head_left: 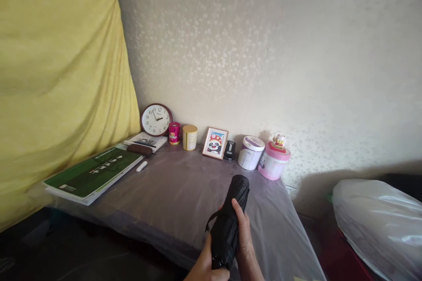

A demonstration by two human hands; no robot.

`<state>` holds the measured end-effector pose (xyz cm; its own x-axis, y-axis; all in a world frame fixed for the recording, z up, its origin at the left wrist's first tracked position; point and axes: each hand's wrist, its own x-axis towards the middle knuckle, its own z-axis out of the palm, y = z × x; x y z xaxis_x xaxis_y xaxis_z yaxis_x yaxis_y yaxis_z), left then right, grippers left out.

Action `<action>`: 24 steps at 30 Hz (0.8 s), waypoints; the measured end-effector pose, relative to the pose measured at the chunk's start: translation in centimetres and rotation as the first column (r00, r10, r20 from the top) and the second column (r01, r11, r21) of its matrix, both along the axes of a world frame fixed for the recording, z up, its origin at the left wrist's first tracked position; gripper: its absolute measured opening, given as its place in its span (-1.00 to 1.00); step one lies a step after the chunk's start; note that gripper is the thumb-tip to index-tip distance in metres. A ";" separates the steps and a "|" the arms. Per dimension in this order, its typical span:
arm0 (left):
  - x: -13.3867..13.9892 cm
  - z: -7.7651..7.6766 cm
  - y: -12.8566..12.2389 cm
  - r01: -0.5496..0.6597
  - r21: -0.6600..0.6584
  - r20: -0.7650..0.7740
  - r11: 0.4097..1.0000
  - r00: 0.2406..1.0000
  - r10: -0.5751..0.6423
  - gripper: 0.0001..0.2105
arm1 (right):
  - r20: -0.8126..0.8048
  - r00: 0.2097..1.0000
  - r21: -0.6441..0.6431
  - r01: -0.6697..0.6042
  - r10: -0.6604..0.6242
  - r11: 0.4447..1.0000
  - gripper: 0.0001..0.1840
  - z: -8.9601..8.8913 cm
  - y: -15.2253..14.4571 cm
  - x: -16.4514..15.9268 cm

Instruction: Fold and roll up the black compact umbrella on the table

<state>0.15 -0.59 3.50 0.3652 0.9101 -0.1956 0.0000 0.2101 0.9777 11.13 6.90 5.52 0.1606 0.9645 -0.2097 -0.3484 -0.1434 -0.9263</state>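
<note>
A folded black umbrella (227,228) slants up and away from me over the near right part of the covered table (165,202). My left hand (209,261) wraps round its lower end, with part of the fingers hidden beneath. Higher up on the right side, my right hand (244,235) grips the folded cloth, its thumb lying along the top. A thin black strap loops out to the left of the umbrella. Past its far tip stand a white tub with a purple lid (251,153) and a pink-lidded tub (274,161).
Along the wall stand a round clock (156,119), a pink can (174,133), a yellow can (190,138), a framed panda picture (215,142) and a black stapler-like object (230,150). Left lie a green book (95,171) and a brown case (140,149). A plastic-wrapped bundle (379,224) sits right.
</note>
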 end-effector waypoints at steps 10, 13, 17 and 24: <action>-0.3 -1.8 0.2 -0.014 0.270 -0.238 0.963 0.968 0.081 -0.06 | -0.007 1.000 -0.044 0.003 -0.003 0.999 -0.41 -0.9 -0.1 -0.2; -0.2 -1.3 0.2 0.031 0.126 -0.086 0.991 0.996 -0.021 -0.12 | -0.048 0.997 -0.054 -0.057 0.055 0.997 -0.40 -1.1 0.0 -0.2; 0.4 -2.2 0.3 -0.007 0.204 -0.472 0.979 0.875 0.105 -0.08 | 0.088 0.996 0.012 -0.022 0.021 1.000 -0.39 -1.0 -0.1 -0.3; -0.9 -1.5 0.2 0.031 0.235 -0.394 0.971 0.917 0.066 -0.08 | -0.002 1.000 -0.028 -0.015 0.015 1.000 -0.40 -1.5 -0.4 -0.5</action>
